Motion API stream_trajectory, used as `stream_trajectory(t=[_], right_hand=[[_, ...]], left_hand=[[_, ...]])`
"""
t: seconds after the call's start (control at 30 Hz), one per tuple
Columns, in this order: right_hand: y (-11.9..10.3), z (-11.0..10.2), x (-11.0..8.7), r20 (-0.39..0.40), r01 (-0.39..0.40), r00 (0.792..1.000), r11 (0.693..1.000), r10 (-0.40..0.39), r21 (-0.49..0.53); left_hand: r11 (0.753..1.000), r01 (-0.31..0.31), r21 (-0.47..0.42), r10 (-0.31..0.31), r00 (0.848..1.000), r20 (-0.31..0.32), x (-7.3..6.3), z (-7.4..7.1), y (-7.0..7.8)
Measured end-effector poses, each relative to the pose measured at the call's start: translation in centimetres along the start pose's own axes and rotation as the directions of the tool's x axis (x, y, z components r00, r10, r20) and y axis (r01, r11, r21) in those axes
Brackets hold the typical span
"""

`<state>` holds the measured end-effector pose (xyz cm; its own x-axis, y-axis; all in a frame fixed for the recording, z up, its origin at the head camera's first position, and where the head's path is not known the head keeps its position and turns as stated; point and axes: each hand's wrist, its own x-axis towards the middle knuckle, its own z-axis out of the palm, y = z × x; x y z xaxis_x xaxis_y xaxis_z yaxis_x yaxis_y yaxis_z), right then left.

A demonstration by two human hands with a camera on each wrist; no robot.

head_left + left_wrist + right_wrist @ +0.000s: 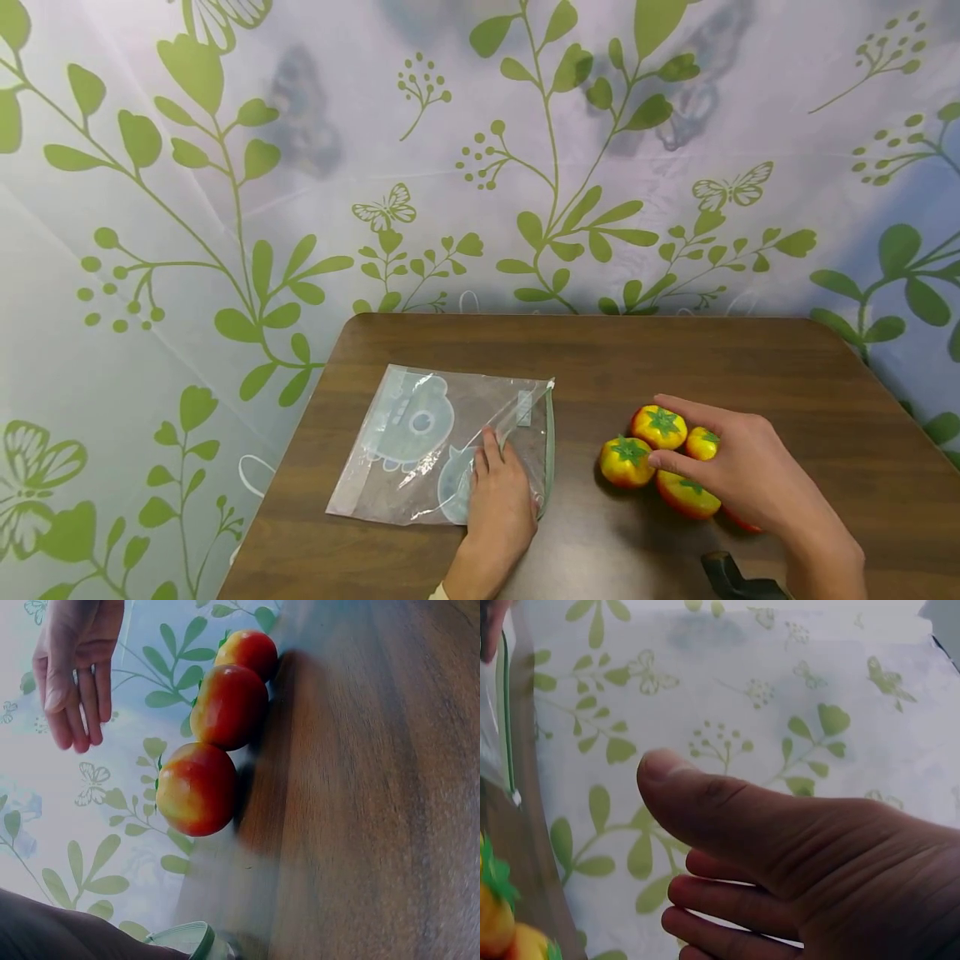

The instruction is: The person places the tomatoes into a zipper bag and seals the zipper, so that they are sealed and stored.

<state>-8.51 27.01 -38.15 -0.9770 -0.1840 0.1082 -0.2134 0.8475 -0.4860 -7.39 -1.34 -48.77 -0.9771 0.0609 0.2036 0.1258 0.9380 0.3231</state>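
A clear zip bag point(390, 492) with pale blue cartoon prints and a green zip edge lies flat on the table's left half. On its right part rests my left hand point(501, 500), fingers stretched out over the plastic. To the right, several red-and-yellow tomatoes point(626, 462) with green star-shaped tops stand clustered together. My right hand point(750, 467) hovers over them, holding nothing, and partly covers some of them in the head view. The left wrist view shows this right hand point(79, 671) apart from the tomatoes point(196, 789), its fingers extended.
The brown wooden table point(600, 350) has rounded far corners. Behind it hangs a pale curtain point(420, 167) printed with green leaves and butterflies. A black device point(738, 577) sits by my right wrist. A white cord loop point(255, 473) shows past the table's left edge.
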Motion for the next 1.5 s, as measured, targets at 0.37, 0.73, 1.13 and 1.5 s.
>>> stream_trajectory(t=[0.37,0.73,1.13,1.5], right_hand=[[4.1,-0.9,-1.4,0.044,-0.082,0.995,0.993,0.086,-0.085],[7.9,-1.2,-3.5,0.075,-0.195,0.976,0.971,0.207,-0.139],[11.8,-0.8,-5.8,0.12,-0.261,0.954,0.959,0.274,-0.112],[13.9,0.0,-6.6,0.157,-0.295,0.941,0.953,0.301,-0.062]], left_hand=[[1.0,0.006,-0.008,-0.006,1.0,-0.001,-0.1,0.1,-0.1],[1.0,0.002,-0.005,-0.002,1.0,0.003,0.0,0.1,-0.1],[0.999,0.031,-0.038,-0.029,0.999,0.031,0.1,-0.1,0.1],[0.998,0.035,-0.05,-0.033,0.999,0.035,0.1,-0.1,0.1]])
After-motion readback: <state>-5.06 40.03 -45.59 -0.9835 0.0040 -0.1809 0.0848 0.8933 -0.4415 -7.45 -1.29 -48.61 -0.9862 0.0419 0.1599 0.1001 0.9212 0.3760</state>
